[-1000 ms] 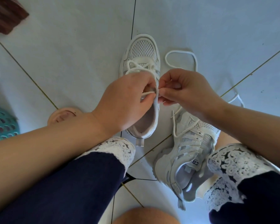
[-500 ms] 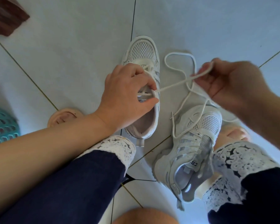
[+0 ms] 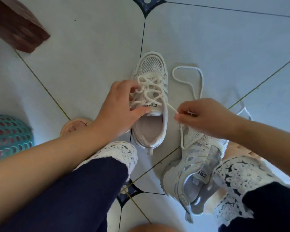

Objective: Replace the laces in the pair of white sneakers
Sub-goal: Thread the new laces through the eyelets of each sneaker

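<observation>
Pointing toe away, sneaker (image 3: pixel 151 124) lengthwise

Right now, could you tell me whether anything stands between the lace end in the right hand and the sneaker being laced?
Nothing visible does. The lace runs free from the right hand to the sneaker. The left hand grips that sneaker's other side, and the second sneaker lies nearer the person.

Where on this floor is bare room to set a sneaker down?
Bare tile lies left of the upright sneaker, between the wooden block and the teal basket, and across the far right beyond the loose lace. Crowded: between the trouser legs, where the tipped sneaker lies and the right hand pinches the threaded lace.
</observation>
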{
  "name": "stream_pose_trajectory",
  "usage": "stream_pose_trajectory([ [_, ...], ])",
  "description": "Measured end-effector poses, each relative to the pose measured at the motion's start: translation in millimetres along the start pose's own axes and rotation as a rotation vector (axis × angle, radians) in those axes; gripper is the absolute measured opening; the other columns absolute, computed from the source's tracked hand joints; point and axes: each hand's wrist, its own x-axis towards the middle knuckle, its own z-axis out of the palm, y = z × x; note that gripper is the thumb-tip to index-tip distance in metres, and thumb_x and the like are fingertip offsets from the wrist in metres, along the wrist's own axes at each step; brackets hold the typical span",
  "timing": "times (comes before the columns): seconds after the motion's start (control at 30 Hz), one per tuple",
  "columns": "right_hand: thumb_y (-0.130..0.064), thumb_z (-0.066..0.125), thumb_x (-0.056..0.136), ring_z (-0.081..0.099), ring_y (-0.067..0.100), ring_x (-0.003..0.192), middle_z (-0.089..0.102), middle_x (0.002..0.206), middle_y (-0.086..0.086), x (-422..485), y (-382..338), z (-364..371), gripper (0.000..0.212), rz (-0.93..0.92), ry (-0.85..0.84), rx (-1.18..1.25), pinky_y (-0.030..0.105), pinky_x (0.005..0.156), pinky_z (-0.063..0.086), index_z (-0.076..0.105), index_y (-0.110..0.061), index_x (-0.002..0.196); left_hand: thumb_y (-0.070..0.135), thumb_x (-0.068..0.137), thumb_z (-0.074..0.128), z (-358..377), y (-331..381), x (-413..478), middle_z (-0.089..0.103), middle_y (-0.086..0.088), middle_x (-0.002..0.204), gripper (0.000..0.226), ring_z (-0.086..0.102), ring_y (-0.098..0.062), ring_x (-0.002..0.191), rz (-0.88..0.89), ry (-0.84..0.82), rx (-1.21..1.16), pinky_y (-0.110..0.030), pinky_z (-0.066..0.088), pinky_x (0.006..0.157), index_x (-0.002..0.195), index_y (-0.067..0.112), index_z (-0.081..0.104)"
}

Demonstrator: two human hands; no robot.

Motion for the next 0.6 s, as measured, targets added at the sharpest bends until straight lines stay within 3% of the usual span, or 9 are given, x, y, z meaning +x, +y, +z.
stream_pose_trajectory([
  [0.13, -0.037, 0.056, 0.084, 0.050, 0.002, 0.055, 0.056, 0.057, -0.009, -9.2, 5.4, -18.1, 0.023, 0.020, -0.094, -0.009, 0.022, 0.058, 0.040, 0.059, -0.030, 0.062, 0.024, 0.080, 0.068, -2.2, -0.4, -1.8, 0.050, 0.005, 0.096, 0.032, 0.044, 0.000, 0.075, 0.042, -0.099, 0.112, 0.003, 0.030, 0.068, 0.105, 0.017, 0.051],
  [0.27, -0.040, 0.054, 0.084, 0.053, -0.004, 0.067, 0.059, 0.065, -0.017, -16.8, 4.5, -24.9, 0.024, 0.001, -0.165, -0.196, 0.017, 0.060, 0.036, 0.052, -0.041, 0.060, 0.019, 0.085, 0.062, -5.0, 4.1, -16.2, 0.047, 0.009, 0.088, 0.015, 0.041, -0.004, 0.072, 0.169, -0.151, 0.189, -0.009, 0.028, 0.064, 0.097, 0.011, 0.058],
  [0.43, -0.042, 0.050, 0.087, 0.056, 0.007, 0.078, 0.061, 0.077, -0.014, -33.7, 11.7, -9.2, 0.018, 0.019, 0.011, -0.312, 0.027, 0.066, 0.043, 0.052, -0.043, 0.069, 0.022, 0.079, 0.068, -16.9, 4.8, -16.9, 0.043, 0.020, 0.067, 0.012, 0.041, 0.008, 0.059, 0.130, -0.180, 0.265, 0.003, 0.029, 0.061, 0.079, 0.018, 0.056],
  [0.53, -0.041, 0.047, 0.090, 0.056, 0.014, 0.079, 0.062, 0.081, -0.012, -30.8, 13.6, -6.3, 0.019, 0.040, 0.173, -0.372, 0.026, 0.062, 0.041, 0.064, -0.036, 0.084, 0.024, 0.075, 0.067, -23.4, 11.3, -13.3, 0.045, 0.018, 0.061, 0.028, 0.046, 0.014, 0.060, 0.133, -0.064, 0.215, 0.001, 0.031, 0.059, 0.065, 0.032, 0.043],
  [0.6, -0.042, 0.047, 0.090, 0.058, 0.017, 0.084, 0.065, 0.087, -0.010, -21.4, 16.3, -12.8, 0.021, 0.050, 0.265, -0.406, 0.028, 0.064, 0.041, 0.067, -0.034, 0.091, 0.024, 0.074, 0.065, -26.7, 12.3, -10.2, 0.046, 0.016, 0.059, 0.027, 0.046, 0.010, 0.057, 0.130, 0.016, 0.163, -0.001, 0.032, 0.057, 0.063, 0.033, 0.042],
])
